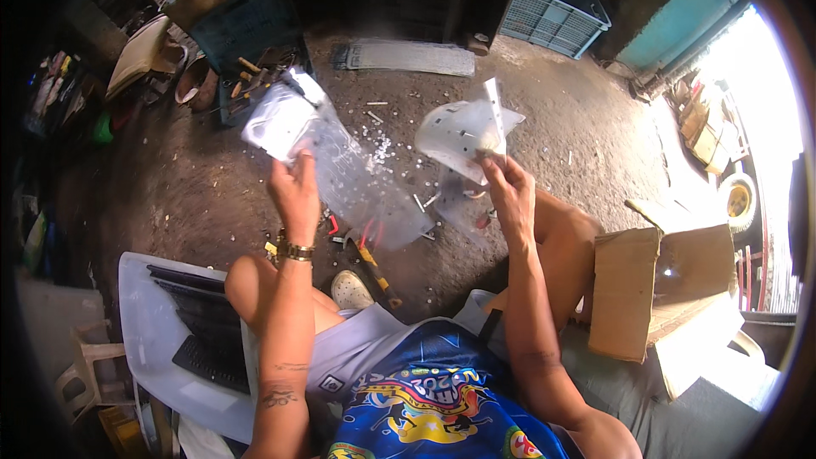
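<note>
My left hand (296, 195), with a watch at the wrist, pinches the edge of a clear plastic sheet (340, 174). Its upper end shines bright white, while its long see-through part stretches down to the right over the floor. Out to the right, my right hand (510, 180) has its fingers closed on a curled translucent plastic sheet (455, 132) with dark spots or holes. The two sheets are apart, both held up above the floor in front of my knees. More clear plastic shows below the right-hand sheet, but I cannot tell whether it is joined to it.
Small white bits (382, 150) lie scattered on the dirt floor, near a yellow-and-black tool (367, 262). A pale bin (140, 323) with black keyboards stands left, a cardboard box (625, 293) right. Farther off are an open toolbox (246, 30), a flat panel (408, 58) and a blue crate (552, 13).
</note>
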### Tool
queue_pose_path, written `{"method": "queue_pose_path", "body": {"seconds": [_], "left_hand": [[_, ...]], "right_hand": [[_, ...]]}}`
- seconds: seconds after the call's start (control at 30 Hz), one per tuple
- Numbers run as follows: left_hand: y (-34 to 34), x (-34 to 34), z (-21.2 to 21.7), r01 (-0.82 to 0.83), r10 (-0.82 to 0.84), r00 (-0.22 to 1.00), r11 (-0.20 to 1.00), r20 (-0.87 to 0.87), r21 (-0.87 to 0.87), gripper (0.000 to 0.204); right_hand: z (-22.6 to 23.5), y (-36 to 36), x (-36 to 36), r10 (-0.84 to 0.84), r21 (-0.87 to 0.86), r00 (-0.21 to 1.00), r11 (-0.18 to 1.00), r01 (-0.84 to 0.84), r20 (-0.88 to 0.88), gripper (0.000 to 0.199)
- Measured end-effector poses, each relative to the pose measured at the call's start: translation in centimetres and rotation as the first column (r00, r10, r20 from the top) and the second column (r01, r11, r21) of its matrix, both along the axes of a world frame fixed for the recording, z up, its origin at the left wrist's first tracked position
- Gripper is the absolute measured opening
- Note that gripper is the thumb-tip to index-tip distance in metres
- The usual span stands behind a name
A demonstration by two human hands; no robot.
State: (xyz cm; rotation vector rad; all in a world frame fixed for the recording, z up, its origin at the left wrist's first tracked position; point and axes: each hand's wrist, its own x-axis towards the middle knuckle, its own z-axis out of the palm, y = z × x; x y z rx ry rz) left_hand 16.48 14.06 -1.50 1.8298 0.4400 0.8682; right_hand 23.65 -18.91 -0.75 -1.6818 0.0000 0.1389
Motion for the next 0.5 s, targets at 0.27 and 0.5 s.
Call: {"method": "queue_pose_path", "body": {"seconds": [0.27,0.5], "left_hand": [[-1.5,-0.6,2.3,0.419,-0.458,0.884,0.692,0.091,-0.588,0.029],[-4.3,-1.8,2.9,0.529,-0.497,0.817,0.444,0.292,-0.724,0.036]], "right_hand": [[8.7,-0.4,-2.1,0.509,0.246,0.845,0.809,-0.534,0.161,0.027],[1.7,4.4,1.4,0.421,-0.099,0.907,0.903,-0.418,0.005,0.025]]}}
